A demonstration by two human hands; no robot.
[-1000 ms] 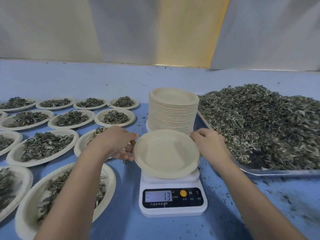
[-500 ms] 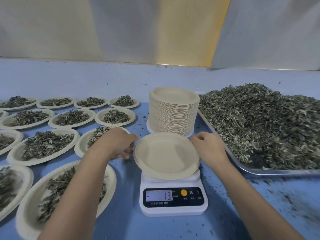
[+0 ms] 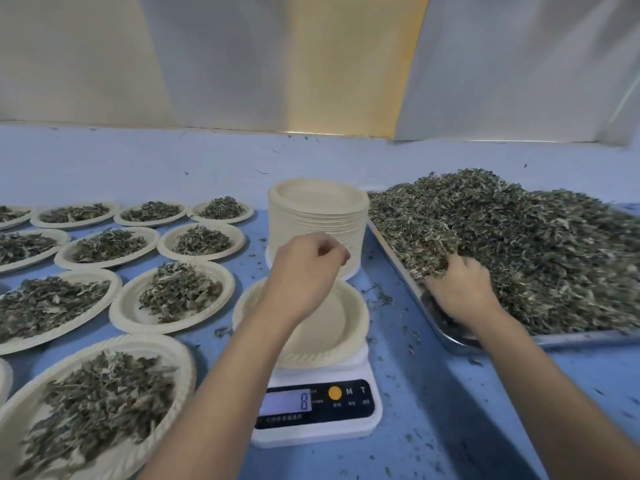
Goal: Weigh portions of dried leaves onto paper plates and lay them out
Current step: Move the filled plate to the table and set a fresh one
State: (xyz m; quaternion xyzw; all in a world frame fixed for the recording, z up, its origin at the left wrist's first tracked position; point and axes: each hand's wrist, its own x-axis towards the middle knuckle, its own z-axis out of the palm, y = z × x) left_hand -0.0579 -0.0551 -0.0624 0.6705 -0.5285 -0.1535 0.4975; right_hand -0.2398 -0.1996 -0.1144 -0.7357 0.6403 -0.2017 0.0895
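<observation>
Paper plate (image 3: 343, 327) sat left of my right hand (image 3: 460, 292), fingers curled into leaves (image 3: 519, 244); left hand (image 3: 304, 271) hovered above it, fingers curled, contents unclear.

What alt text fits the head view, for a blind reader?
An empty paper plate sits on a white kitchen scale while the right hand grabs dried leaves from a heaped metal tray and the left hand hovers above the plate. Filled plates lie to the left.
</observation>
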